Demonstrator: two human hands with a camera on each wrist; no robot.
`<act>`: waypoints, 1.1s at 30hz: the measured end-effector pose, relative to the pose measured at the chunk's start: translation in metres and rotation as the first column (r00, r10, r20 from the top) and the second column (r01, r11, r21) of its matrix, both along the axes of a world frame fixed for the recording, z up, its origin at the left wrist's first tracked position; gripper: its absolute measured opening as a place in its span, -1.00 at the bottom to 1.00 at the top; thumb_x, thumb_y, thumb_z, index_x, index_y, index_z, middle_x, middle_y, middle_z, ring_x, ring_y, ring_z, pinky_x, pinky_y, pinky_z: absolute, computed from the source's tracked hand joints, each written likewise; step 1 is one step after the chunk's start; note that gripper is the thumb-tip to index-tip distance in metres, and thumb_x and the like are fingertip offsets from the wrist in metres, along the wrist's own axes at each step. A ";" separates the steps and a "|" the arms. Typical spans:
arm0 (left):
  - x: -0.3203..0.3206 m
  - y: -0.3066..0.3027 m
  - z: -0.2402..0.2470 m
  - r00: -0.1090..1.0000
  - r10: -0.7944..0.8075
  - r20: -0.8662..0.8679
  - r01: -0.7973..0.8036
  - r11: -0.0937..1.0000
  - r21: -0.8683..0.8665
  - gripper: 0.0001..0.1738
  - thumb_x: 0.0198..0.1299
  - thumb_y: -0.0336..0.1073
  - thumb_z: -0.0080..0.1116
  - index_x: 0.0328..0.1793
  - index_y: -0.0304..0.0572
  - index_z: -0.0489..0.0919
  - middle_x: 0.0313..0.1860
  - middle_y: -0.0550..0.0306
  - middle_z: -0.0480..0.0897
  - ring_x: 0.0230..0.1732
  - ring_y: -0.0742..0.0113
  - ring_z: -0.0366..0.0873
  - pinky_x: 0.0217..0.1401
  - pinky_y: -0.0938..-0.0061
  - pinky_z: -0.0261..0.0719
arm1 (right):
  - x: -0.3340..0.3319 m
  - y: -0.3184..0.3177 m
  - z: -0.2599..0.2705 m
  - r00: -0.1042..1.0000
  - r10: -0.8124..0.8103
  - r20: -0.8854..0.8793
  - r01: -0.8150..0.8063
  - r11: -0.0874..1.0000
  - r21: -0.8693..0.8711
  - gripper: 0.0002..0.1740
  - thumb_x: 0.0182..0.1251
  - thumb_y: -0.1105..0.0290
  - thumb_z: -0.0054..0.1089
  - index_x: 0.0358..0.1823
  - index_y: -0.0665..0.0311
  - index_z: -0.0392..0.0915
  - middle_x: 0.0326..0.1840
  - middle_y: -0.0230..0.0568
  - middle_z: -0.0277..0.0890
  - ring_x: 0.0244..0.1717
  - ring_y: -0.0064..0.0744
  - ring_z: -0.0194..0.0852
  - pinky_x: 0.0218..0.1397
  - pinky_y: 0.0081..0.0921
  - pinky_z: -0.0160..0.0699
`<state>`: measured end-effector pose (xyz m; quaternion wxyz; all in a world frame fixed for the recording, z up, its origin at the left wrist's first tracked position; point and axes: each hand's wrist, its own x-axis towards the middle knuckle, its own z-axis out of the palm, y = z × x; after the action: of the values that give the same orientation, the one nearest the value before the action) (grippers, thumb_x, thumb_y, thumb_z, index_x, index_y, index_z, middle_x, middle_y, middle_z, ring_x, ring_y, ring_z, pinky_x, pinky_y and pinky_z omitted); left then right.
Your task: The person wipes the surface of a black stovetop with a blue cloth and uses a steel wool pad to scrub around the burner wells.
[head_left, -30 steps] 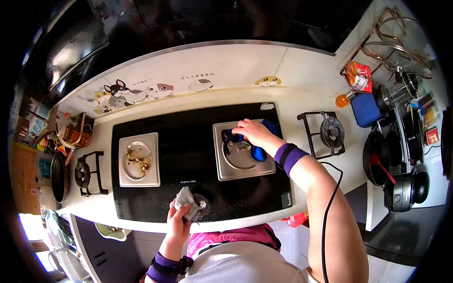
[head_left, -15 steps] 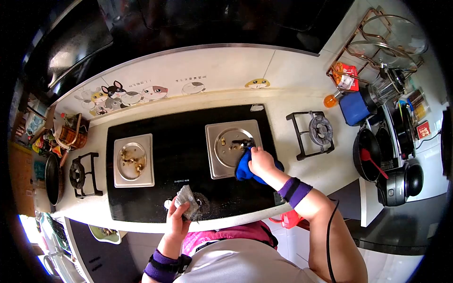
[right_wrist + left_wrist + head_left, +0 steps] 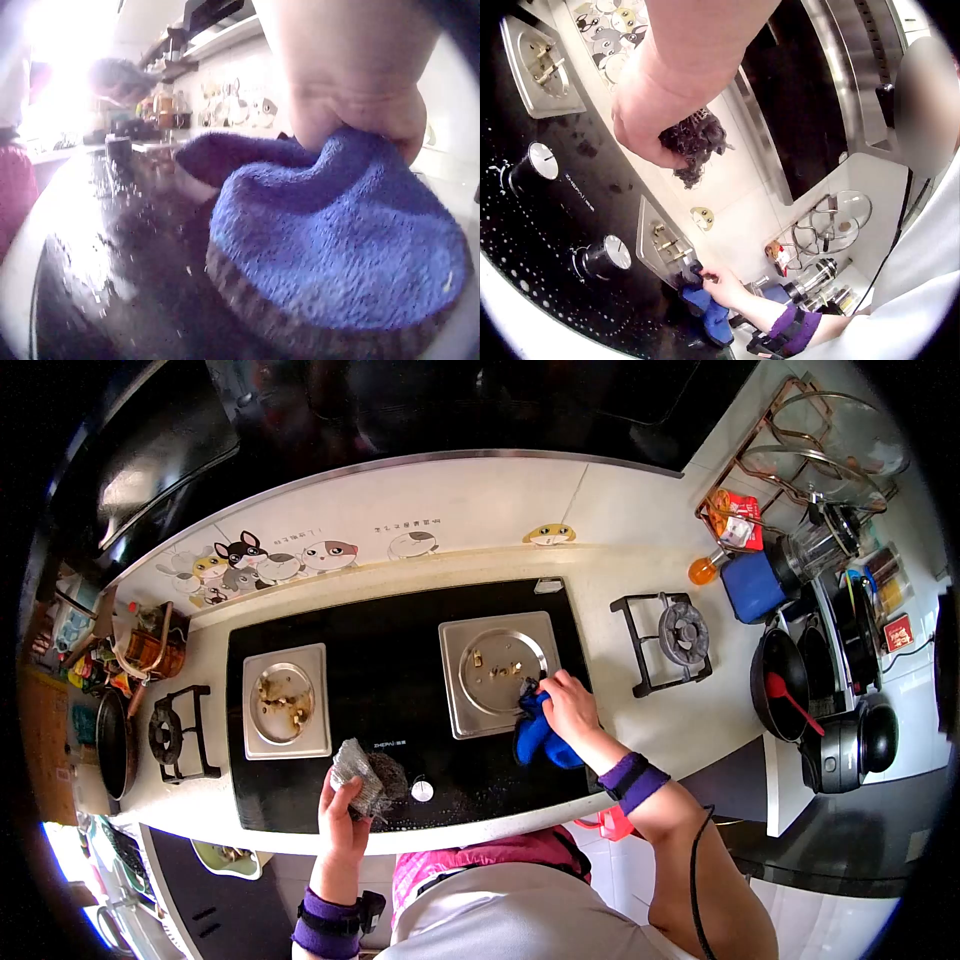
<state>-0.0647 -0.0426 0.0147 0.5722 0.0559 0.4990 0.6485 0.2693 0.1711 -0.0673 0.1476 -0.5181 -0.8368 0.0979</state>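
My left hand (image 3: 345,785) grips a grey steel-wool scourer (image 3: 358,768) over the front edge of the black glass stove top (image 3: 390,660), just left of a white knob (image 3: 422,791). The left wrist view shows that hand (image 3: 656,124) curled round the scourer (image 3: 694,142) above two knobs (image 3: 609,255). My right hand (image 3: 568,705) holds a blue cloth (image 3: 540,738) against the glass at the front right corner of the right steel burner tray (image 3: 470,710). Close up, the cloth (image 3: 330,247) is bunched under my right hand (image 3: 352,112).
A second steel tray (image 3: 300,735) lies on the left of the stove. Two black burner grates (image 3: 672,638) (image 3: 177,732) stand on the white counter either side. Pans (image 3: 795,695), a dark cooker (image 3: 850,755) and a blue container (image 3: 752,587) crowd the right; another pan (image 3: 112,740) sits far left.
My right hand drew the blue cloth from the back of the right tray to its front right corner. My left hand shifted left with the scourer, uncovering the white knob.
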 end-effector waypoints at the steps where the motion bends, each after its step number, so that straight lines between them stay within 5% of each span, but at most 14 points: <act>1: -0.002 0.000 -0.003 1.000 0.001 -0.001 -0.001 1.000 -0.009 -0.54 0.31 -0.42 0.15 0.34 -0.15 0.49 0.04 0.14 0.67 0.06 0.27 0.66 0.13 0.34 0.67 | 0.001 0.001 -0.003 1.000 0.021 -0.004 -0.020 0.998 0.062 -0.76 0.13 0.49 0.27 -0.16 0.07 0.58 -0.16 -0.28 0.47 -0.13 -0.10 0.57 -0.21 -0.15 0.69; 7: 0.019 0.010 -0.007 0.998 -0.038 0.058 0.039 0.999 -0.018 -0.52 0.31 -0.40 0.18 0.37 -0.17 0.49 0.07 0.14 0.66 0.08 0.27 0.65 0.14 0.33 0.66 | -0.023 -0.053 -0.014 0.986 0.079 -0.144 -0.091 0.993 -0.080 -0.58 0.17 0.45 0.29 0.11 0.11 0.58 -0.03 -0.19 0.45 0.02 -0.03 0.52 -0.07 -0.16 0.68; 11: 0.021 0.012 -0.003 0.997 -0.068 0.032 0.068 0.998 0.000 -0.51 0.31 -0.40 0.18 0.38 -0.16 0.48 0.08 0.14 0.66 0.09 0.26 0.65 0.14 0.34 0.66 | -0.016 -0.027 0.008 0.937 -0.049 -0.347 -0.052 0.960 -0.275 -0.87 0.23 0.46 0.20 -0.23 0.11 0.68 -0.20 -0.18 0.53 -0.19 -0.01 0.63 -0.15 -0.12 0.66; 13: 0.020 0.012 -0.001 0.997 -0.070 0.028 0.069 0.998 0.007 -0.51 0.31 -0.40 0.18 0.38 -0.16 0.48 0.08 0.15 0.66 0.08 0.27 0.65 0.14 0.35 0.66 | -0.012 -0.005 0.024 0.915 -0.087 -0.393 0.035 0.990 -0.136 -0.88 0.27 0.45 0.16 -0.35 0.10 0.68 -0.22 -0.18 0.56 -0.27 -0.02 0.64 -0.16 -0.15 0.67; 18: 0.025 0.010 -0.003 0.996 -0.073 0.058 0.073 0.997 -0.003 -0.52 0.32 -0.40 0.17 0.38 -0.16 0.48 0.08 0.15 0.66 0.08 0.27 0.65 0.15 0.33 0.66 | -0.014 0.049 -0.005 0.960 -0.101 -0.260 0.099 0.995 -0.023 -0.79 0.22 0.31 0.26 -0.16 0.20 0.71 -0.06 -0.03 0.55 -0.08 0.08 0.57 0.03 -0.10 0.63; 21: 0.029 0.010 -0.002 0.994 -0.083 0.065 0.083 0.997 0.001 -0.52 0.32 -0.40 0.16 0.38 -0.16 0.48 0.08 0.15 0.65 0.08 0.27 0.64 0.15 0.32 0.66 | -0.027 0.041 -0.017 0.999 0.042 0.018 -0.043 0.998 0.039 -0.62 0.15 0.26 0.32 -0.04 0.31 0.69 0.03 -0.06 0.54 0.11 0.06 0.45 0.08 -0.11 0.61; 27: 0.032 0.012 -0.006 0.992 -0.091 0.083 0.089 0.996 0.020 -0.52 0.33 -0.40 0.15 0.39 -0.14 0.48 0.07 0.16 0.65 0.08 0.27 0.64 0.15 0.31 0.66 | -0.049 0.019 -0.020 0.970 -0.060 0.234 0.044 0.996 0.073 -0.79 0.12 0.33 0.23 -0.36 0.31 0.74 0.02 -0.13 0.48 0.21 -0.04 0.34 0.01 -0.12 0.48; 30: 0.032 0.011 -0.004 0.993 -0.086 0.082 0.084 0.996 0.026 -0.52 0.32 -0.40 0.16 0.38 -0.14 0.48 0.07 0.15 0.65 0.08 0.27 0.64 0.16 0.30 0.66 | -0.052 0.018 -0.029 0.964 -0.001 0.266 -0.049 0.982 0.182 -0.83 0.07 0.32 0.25 -0.54 0.23 0.72 -0.05 -0.19 0.50 0.19 -0.07 0.35 -0.03 -0.17 0.47; 33: 0.031 0.012 -0.003 0.994 -0.084 0.074 0.082 0.996 0.028 -0.51 0.32 -0.40 0.16 0.38 -0.13 0.48 0.07 0.15 0.65 0.08 0.26 0.64 0.15 0.30 0.66 | -0.034 0.031 -0.024 0.980 0.171 0.100 -0.175 0.984 0.031 -0.84 0.03 0.33 0.31 -0.57 0.24 0.67 -0.11 -0.21 0.50 0.14 -0.06 0.37 0.03 -0.18 0.50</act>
<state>-0.0333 -0.0311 0.0116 0.6163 0.0592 0.4661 0.6320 0.2351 0.2024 -0.0909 0.1079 -0.4447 -0.8865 0.0685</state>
